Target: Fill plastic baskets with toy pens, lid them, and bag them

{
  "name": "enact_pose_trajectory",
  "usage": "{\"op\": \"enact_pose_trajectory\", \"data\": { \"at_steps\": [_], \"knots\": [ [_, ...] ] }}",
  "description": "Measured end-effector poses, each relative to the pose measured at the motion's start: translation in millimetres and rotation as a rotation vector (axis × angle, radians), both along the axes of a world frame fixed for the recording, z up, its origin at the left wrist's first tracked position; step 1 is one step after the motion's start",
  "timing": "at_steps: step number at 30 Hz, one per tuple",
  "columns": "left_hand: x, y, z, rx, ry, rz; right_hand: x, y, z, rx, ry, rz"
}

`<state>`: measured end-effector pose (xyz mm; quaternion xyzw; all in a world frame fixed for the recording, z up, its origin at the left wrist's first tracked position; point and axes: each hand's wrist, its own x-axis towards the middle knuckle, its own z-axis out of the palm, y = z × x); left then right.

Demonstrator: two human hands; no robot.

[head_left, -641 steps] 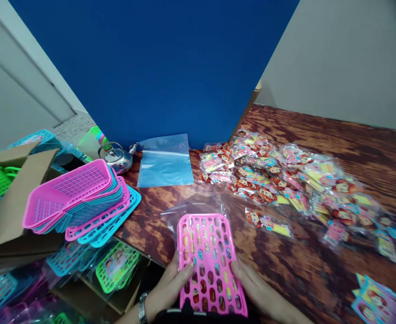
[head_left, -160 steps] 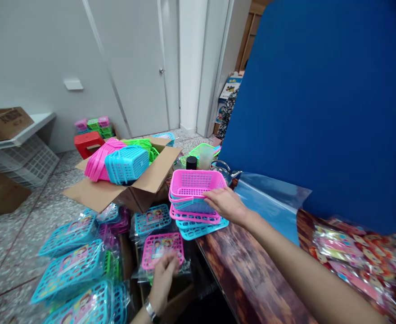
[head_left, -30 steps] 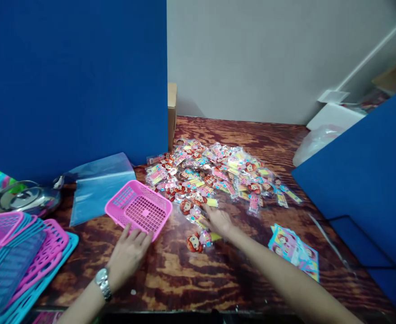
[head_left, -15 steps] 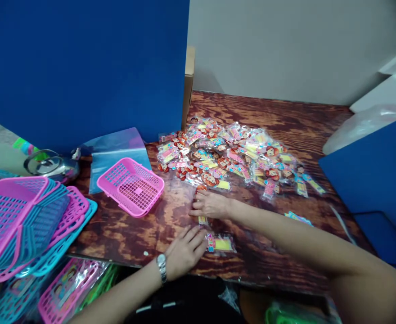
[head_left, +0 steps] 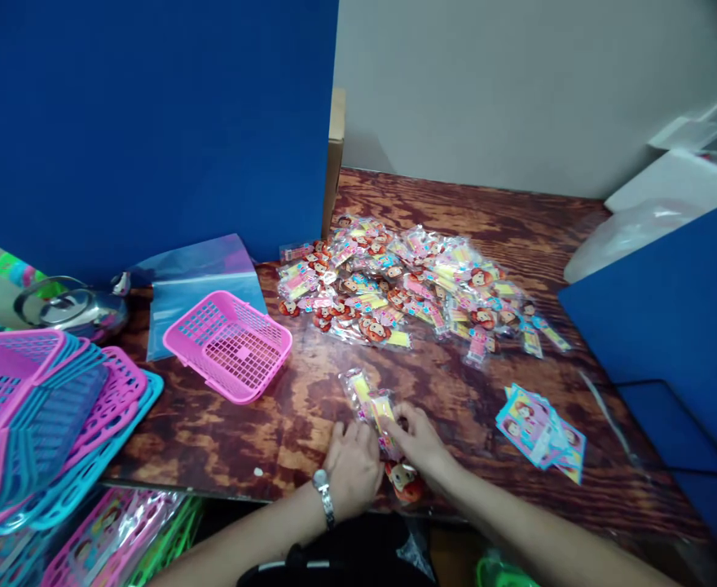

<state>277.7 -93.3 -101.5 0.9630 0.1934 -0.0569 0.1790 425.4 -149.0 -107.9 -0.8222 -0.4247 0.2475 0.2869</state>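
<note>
Near the table's front edge my two hands are close together over small clear packets. My left hand, with a metal watch at the wrist, has its fingers curled down on the lower end of one packet. My right hand pinches a second packet with a yellow piece inside, which overlaps the first. A red-haired cartoon head shows below my right fingers, between the hands. Behind them spreads a heap of similar packets with cartoon heads, pink labels and yellow pieces.
A pink basket stands left of the hands, by a clear plastic bag. Stacked pink and blue baskets and a metal kettle are farther left. Cartoon cards lie right. Blue panels flank the table.
My right hand has drawn back toward me from the heap's edge, bringing a packet beside my left hand. My left fingers, spread before, are now curled. The cards at right are now uncovered.
</note>
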Motion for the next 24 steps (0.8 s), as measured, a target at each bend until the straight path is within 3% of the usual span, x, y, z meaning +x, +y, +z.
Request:
{"op": "enact_pose_trajectory", "data": {
  "at_steps": [3, 6, 9, 12, 14, 17, 19, 21, 24],
  "knots": [
    [10.6, -6.4, -12.0, 0.000, -0.022, -0.145, -6.8, 17.2, 2.7, -0.093, -0.177, 0.108],
    [5.8, -8.1, -19.3, 0.060, -0.064, -0.250, -8.9, 39.0, 15.2, -0.164, -0.260, 0.371],
    [-5.9, 0.6, -8.4, 0.048, -0.238, -0.323, -7.6, 50.3, 22.4, -0.171, -0.198, 0.566],
    [-6.1, 28.6, 16.3, -0.027, -0.493, -0.156, 13.0, 58.1, 27.4, -0.190, -0.044, 0.661],
    [7.7, 60.5, 30.4, -0.012, -0.561, 0.076, 39.8, 69.6, 33.6, -0.150, -0.069, 0.655],
    [47.1, 118.5, 34.7, 0.116, -0.391, 0.312, 81.1, 100.2, 42.1, -0.037, -0.236, 0.434],
    [76.0, 153.1, 26.7, 0.146, -0.329, 0.368, 96.4, 123.0, 40.8, -0.036, -0.299, 0.288],
    [96.6, 176.1, 15.5, 0.151, -0.273, 0.367, 99.7, 139.5, 33.1, -0.071, -0.318, 0.231],
    [99.9, 179.3, 2.7, 0.151, -0.203, 0.316, 94.7, 142.5, 19.9, -0.086, -0.321, 0.259]
  ]
}}
